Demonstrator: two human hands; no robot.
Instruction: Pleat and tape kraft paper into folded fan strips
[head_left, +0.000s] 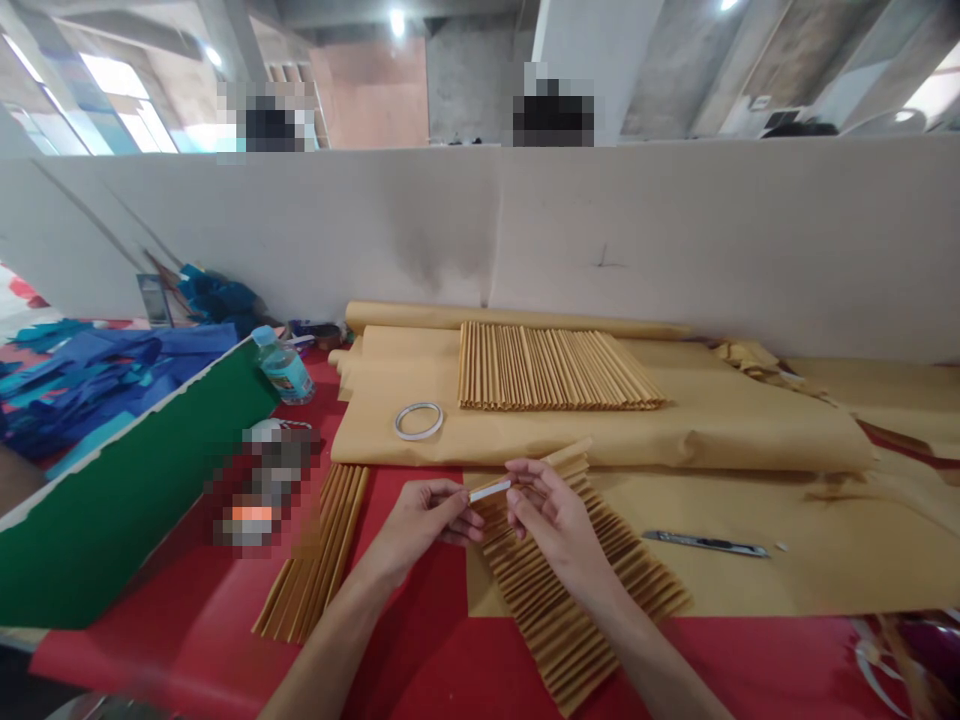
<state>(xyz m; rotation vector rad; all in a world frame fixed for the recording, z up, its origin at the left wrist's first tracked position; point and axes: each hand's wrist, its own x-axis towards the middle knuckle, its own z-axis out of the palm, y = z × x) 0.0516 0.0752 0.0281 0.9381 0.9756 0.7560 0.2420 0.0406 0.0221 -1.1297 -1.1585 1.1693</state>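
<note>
A short white strip (490,491), which looks like tape, runs between my two hands along the upper edge of a pleated brown paper sheet (592,600). My left hand (431,515) is closed, thumb and fingers pinching the paper at the strip's left end. At the other end my right hand (551,510) has its thumb and fingers curled in against the strip; its exact hold is partly hidden. The pleated sheet hangs down under my right hand and forearm onto the table. Beyond my hands lies a roll of white tape (418,421) on brown paper.
A pleated stack (555,368) rests on the large brown paper (397,360). Folded brown strips (319,560) lie left, a utility knife (705,544) right. A water bottle (283,366) stands by a green panel (135,490). A white partition (300,240) closes the back.
</note>
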